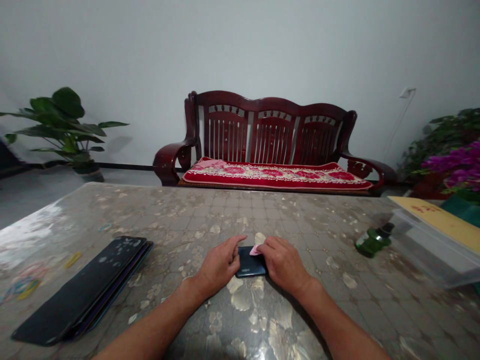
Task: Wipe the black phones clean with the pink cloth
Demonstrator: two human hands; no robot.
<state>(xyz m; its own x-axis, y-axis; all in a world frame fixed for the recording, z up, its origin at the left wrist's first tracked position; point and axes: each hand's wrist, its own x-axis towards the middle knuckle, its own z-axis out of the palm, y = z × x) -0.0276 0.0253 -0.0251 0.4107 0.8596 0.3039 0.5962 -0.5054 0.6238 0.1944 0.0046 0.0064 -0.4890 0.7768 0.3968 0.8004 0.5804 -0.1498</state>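
A dark blue phone [250, 270] lies back up on the table between my hands, with "oppo" lettering near its lower left corner. My left hand [222, 262] grips the phone's left edge with curled fingers, its index finger stretched out above the top corner. Over the phone's right side, my right hand [281, 260] pinches a small pink cloth [255, 250] against the upper part of the back. The phone's right edge is partly covered by this hand.
The table [180, 210] has a patterned cover. Left lies a stack of long dark flat pieces [90, 285], with colored bands [28, 285] beside it. Right are a green bottle [373, 241] and a clear plastic box [431, 245]. A wooden bench [270, 105] stands beyond.
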